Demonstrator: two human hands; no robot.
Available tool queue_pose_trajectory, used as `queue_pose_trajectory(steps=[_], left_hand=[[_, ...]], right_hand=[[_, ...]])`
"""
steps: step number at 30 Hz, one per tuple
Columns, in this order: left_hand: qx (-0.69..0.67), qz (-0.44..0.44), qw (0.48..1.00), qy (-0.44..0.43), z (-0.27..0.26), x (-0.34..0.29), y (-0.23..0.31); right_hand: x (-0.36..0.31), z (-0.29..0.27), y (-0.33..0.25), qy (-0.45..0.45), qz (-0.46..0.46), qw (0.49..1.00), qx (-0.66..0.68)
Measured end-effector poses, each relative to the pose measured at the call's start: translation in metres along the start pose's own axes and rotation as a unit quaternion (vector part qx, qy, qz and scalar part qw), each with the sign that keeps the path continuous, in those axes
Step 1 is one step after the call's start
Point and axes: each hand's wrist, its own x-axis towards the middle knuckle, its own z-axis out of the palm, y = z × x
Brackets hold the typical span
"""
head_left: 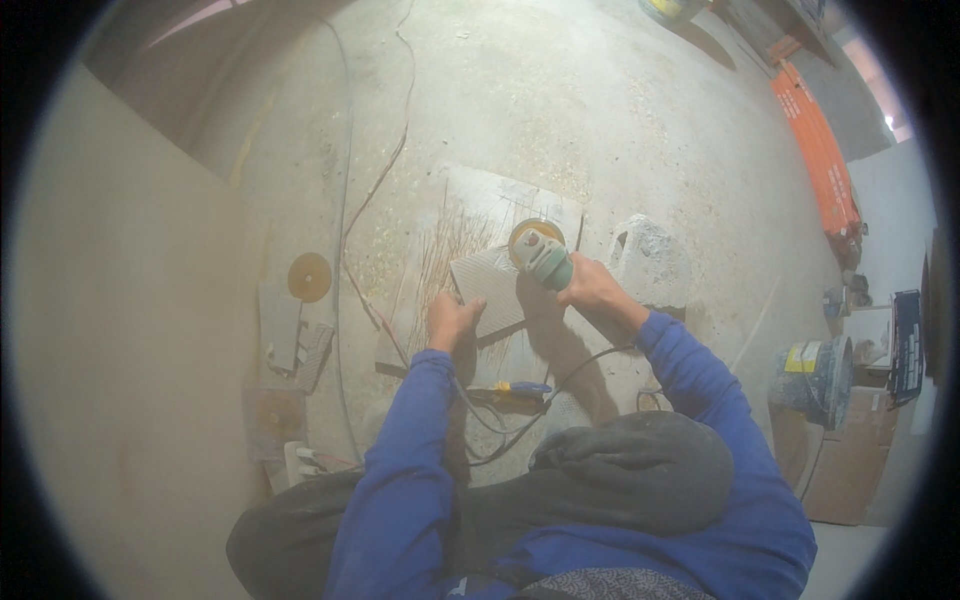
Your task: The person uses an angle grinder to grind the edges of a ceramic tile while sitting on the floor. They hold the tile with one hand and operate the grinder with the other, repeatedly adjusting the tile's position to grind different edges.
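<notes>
The right hand (592,290) is wrapped around the body of one green grinder (545,258), whose yellow disc (533,232) sits at the far edge of a small grey tile (487,288). The left hand (452,318) lies on the near left corner of that tile, fingers curled over its edge and pressing it down. The tile rests on one larger pale board (500,205) on the dusty floor (600,120). A dark cable (585,362) runs from the grinder back toward the knees.

Left of the board lie two loose discs: one yellow disc (309,277) on the floor, and a second (273,413) nearer, seemingly under a clear cover, though the haze makes that unsure. Between them are two grey tile scraps (290,335). One bucket (815,378) stands at the right, and one long orange level (818,150) lies along the far right.
</notes>
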Motion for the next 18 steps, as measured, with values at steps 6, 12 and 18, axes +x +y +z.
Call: queue_pose_trajectory(steps=[6,12,18], left_hand=[[-0.022,0.013,1.000,0.016,0.0041,0.0023,-0.0034],[-0.005,0.000,1.000,-0.005,0.0042,0.0064,-0.0033],[-0.021,0.000,1.000,-0.005,0.0043,0.0051,-0.0022]], right_hand=[[0.0015,-0.0003,-0.0031,0.011,-0.002,1.000,-0.004],[-0.0001,-0.0034,-0.0080,0.009,0.013,1.000,-0.002],[0.0014,-0.0043,-0.0089,0.000,0.010,1.000,-0.006]])
